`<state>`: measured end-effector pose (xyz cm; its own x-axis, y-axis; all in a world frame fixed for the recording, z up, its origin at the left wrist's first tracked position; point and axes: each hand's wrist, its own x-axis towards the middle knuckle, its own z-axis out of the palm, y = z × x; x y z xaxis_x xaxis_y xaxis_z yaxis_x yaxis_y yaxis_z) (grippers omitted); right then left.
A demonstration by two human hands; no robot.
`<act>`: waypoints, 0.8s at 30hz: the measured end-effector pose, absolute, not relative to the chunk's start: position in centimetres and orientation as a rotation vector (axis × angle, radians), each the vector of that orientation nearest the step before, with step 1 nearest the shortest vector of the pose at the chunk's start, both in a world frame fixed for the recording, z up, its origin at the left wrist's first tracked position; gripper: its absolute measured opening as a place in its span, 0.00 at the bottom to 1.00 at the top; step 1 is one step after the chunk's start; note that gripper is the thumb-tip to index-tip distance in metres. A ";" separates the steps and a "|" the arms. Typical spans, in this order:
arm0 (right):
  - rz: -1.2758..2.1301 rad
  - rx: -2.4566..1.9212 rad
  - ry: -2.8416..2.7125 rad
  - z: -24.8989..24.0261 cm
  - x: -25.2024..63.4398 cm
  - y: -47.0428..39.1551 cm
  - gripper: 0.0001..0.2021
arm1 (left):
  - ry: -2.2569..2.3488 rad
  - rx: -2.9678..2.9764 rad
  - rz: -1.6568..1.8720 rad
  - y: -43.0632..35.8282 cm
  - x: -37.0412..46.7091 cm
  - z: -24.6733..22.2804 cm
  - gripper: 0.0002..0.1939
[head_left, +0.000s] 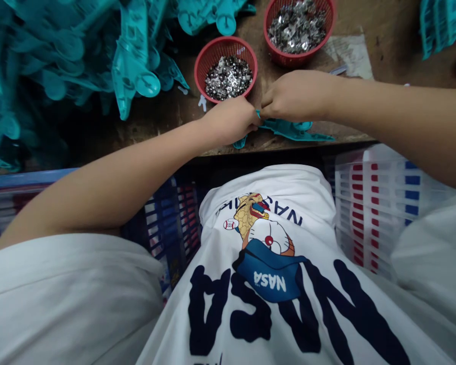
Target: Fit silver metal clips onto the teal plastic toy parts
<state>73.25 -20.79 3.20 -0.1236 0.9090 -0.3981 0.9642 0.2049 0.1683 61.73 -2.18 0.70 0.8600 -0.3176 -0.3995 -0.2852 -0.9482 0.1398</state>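
Note:
A teal plastic part (pixel 294 130) lies at the table's front edge, partly under both hands. My left hand (pixel 233 119) is closed at its left portion, fingertips pressed together on it. My right hand (pixel 292 96) meets the left from the right, its fingers pinched over the same part. Whether a small metal piece is between the fingertips cannot be made out. Just behind my left hand stands a red basket (pixel 198 68) of small metal clips (pixel 228 77). A second red basket (pixel 266 30) with similar metal pieces (pixel 297 28) is behind my right hand.
Many teal parts (pixel 137 56) are heaped at the left, and more (pixel 443 25) lie at the upper right. A small whitish piece (pixel 202 103) is beside the nearer basket. Plastic crates (pixel 391 203) stand below the table (pixel 399 68) on both sides of my body.

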 end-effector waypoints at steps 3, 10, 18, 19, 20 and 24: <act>-0.236 1.789 2.088 3.3 73.3 -20.6 0.16 | -0.526 2.983 -0.641 -2.4 61.8 0.8 0.22; -0.337 1.940 2.166 3.5 74.0 -20.5 0.11 | -0.563 3.006 -0.650 -2.9 61.7 1.7 0.22; -0.280 1.972 2.147 3.1 73.7 -21.3 0.08 | -0.516 2.918 -0.575 -1.7 62.5 -1.2 0.22; -0.270 1.989 2.162 2.5 73.9 -21.4 0.09 | -0.519 2.915 -0.570 -1.6 62.5 -1.5 0.22; -0.268 2.019 2.175 1.9 74.1 -21.5 0.09 | -0.520 2.913 -0.569 -1.6 62.5 -1.6 0.22; -0.363 2.272 2.207 -0.9 75.5 -21.6 0.07 | -0.523 2.895 -0.596 -2.1 62.3 0.0 0.22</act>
<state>75.47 -21.58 -0.88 0.0165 0.9914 -0.1300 0.9807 -0.0414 -0.1911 62.26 -2.07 -0.02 0.8611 -0.3624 -0.3567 -0.3070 -0.9297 0.2034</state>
